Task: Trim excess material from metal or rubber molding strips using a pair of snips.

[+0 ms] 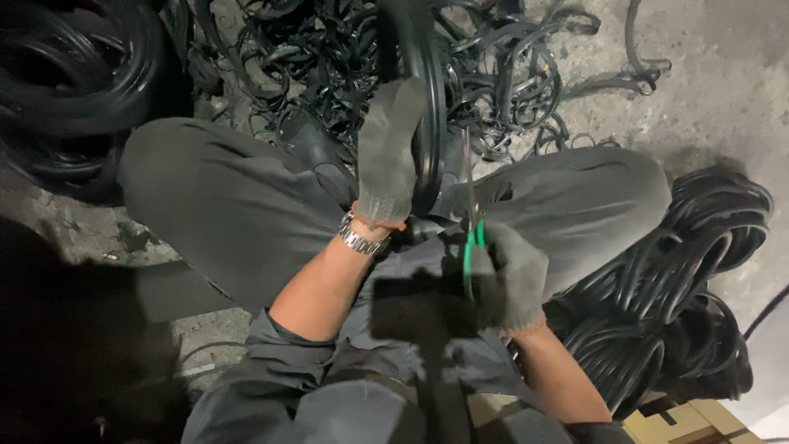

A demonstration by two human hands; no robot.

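One black rubber ring [429,107] stands upright between my knees, and one pair of green-handled scissors [471,238] works at its lower edge. My left hand [388,152], in a grey knit glove, lies flat along the left side of the ring, fingers stretched up and pressed against it. My right hand [511,275], gloved the same way, is closed around the scissor handles just right of the ring's bottom; the blades point up beside the rubber, though I cannot tell whether they are parted or closed. One metal watch [360,238] sits on my left wrist.

Room to move is tight. Both my grey trouser legs [246,205] fence the hands in, left and right, and the only open gap is the narrow strip straight ahead of them, where the ring rises out of view.

Beyond my left hand, a large tangle of thin black rubber strips [345,49] covers the floor, too many to count. To the right of my right hand, past my knee, one thick pile of coiled black rings [682,288] lies close against my leg. Far left of my left hand sits another dark stack of rings [70,74]. Bare concrete floor [715,90] shows ahead and right, and a cardboard box [699,423] corner lies below my right forearm.
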